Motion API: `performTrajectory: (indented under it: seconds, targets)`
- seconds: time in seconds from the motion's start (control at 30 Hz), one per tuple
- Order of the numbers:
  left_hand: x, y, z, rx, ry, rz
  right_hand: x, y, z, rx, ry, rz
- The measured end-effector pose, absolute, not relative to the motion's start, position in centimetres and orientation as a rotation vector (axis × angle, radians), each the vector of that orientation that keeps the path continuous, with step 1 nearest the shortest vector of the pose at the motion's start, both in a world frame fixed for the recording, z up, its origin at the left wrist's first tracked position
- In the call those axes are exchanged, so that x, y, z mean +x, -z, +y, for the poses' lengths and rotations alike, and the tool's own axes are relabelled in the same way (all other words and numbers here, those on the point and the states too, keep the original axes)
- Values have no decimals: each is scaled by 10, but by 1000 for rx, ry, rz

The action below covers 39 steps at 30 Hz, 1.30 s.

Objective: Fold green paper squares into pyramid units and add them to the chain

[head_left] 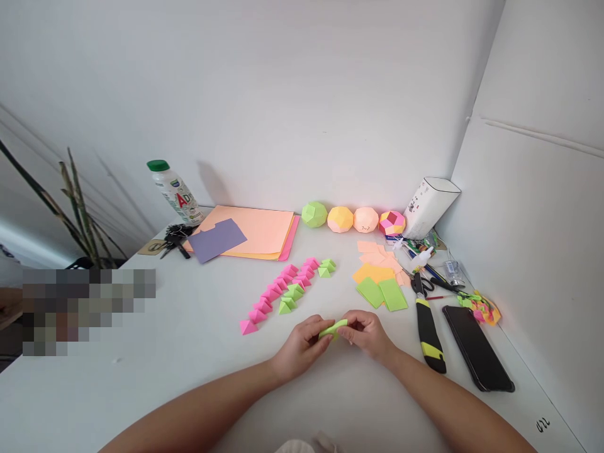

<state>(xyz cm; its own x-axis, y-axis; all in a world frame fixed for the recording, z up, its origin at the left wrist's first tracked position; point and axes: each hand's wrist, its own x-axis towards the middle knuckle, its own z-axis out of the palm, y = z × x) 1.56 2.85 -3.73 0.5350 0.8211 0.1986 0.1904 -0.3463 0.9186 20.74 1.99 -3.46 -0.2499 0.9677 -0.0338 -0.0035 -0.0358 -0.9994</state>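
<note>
Left hand (306, 343): one, mine, thumb and fingers pinched narrow on the left end of the green paper piece (334, 328).
Right hand (367, 335): one, mine, fingertips closed on the right end of the same piece.
Green paper piece: one, partly hidden by my fingers, held between both my hands, in front of the folded units.
Pink folded units (248, 327): a slanting double row beyond my left hand, overlapping too closely for me to count surely.
Green folded units (285, 307): two small clusters beside the pink ones; I cannot tell the exact number.
Green paper rectangles (392, 295): two, lying beyond my right hand, near orange and peach pieces whose number I cannot tell.
Paper balls (314, 214): four in a line by the wall, one green, one yellow and orange, one peach, one patterned with pink.
Utility knife (430, 340): one, black and yellow-green, right of my right hand.
Smartphone (479, 349): one, dark-screened, just right of the knife.
Scissors (427, 285): one black-handled pair, near the top of the knife.
Paper stack (255, 229): one, with peach, orange and pink showing; one purple sheet (217, 240) overlaps its left side.
Bottle (175, 194): one, green-capped, behind a bunch of keys (177, 234).
</note>
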Motion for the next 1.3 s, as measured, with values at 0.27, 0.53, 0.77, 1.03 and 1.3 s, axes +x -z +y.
performTrajectory:
  seconds: [0.27, 0.53, 0.77, 1.03, 1.3]
  targets:
    - [14, 23, 30, 1789, -699, 845, 205, 31, 18, -1090, -1372, -1384]
    - [13, 23, 33, 1752, -673, 829, 205, 35, 18, -1150, -1413, -1309]
    - [13, 26, 32, 1762, -664, 825, 207, 37, 20, -1147, -1470, -1288]
    - [13, 26, 32, 1769, -669, 845, 207, 32, 22, -1081, -1441, -1326]
    - [13, 28, 31, 1757, -686, 835, 207, 31, 22, -1039, -1440, -1329]
